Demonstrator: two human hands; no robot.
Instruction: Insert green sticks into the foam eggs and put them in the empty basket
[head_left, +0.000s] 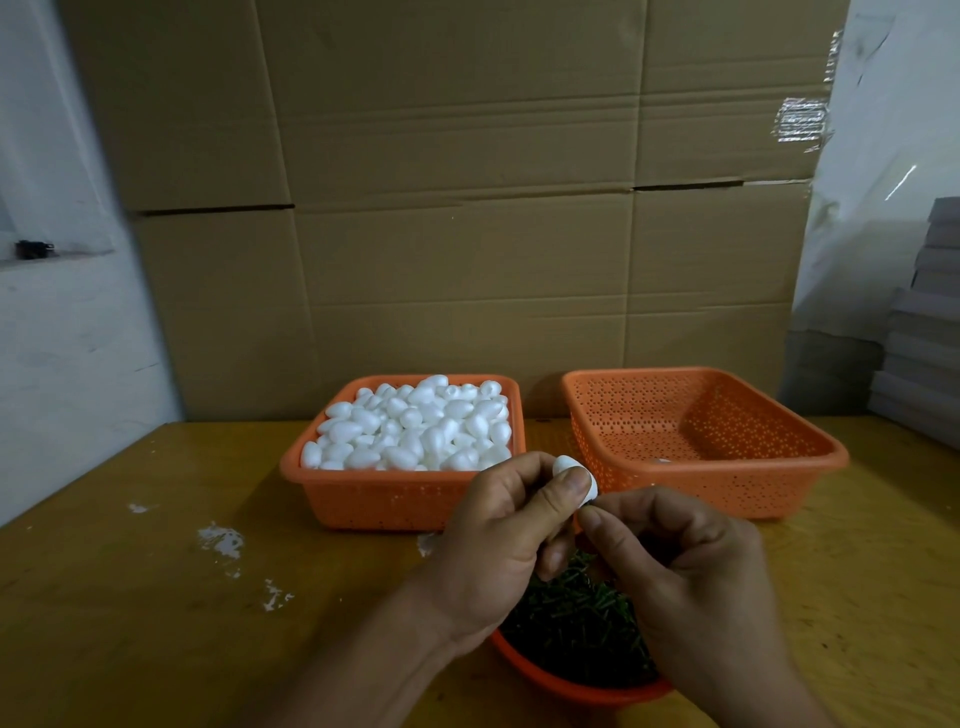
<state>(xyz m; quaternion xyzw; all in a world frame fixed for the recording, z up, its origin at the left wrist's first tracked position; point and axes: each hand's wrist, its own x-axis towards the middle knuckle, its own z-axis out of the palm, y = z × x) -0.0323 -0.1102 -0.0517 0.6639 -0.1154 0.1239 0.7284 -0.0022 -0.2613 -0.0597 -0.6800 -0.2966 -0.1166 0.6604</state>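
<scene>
My left hand (498, 540) pinches one white foam egg (563, 464) between thumb and fingers, held above the table's middle. My right hand (685, 566) has its fingers curled with thumb and forefinger meeting at the egg's lower end; whatever it pinches there is hidden. Under both hands sits a red bowl (571, 686) filled with several green sticks (576, 618). At the back, an orange basket (374, 493) is heaped with several foam eggs (415, 423). To its right stands a second orange basket (727, 483) with a small pale thing near its front wall.
The wooden table (156, 597) carries white foam crumbs (223, 540) on its left half. Cardboard boxes (467, 208) form a wall behind the baskets. A stack of grey boards (924, 338) rises at the far right edge.
</scene>
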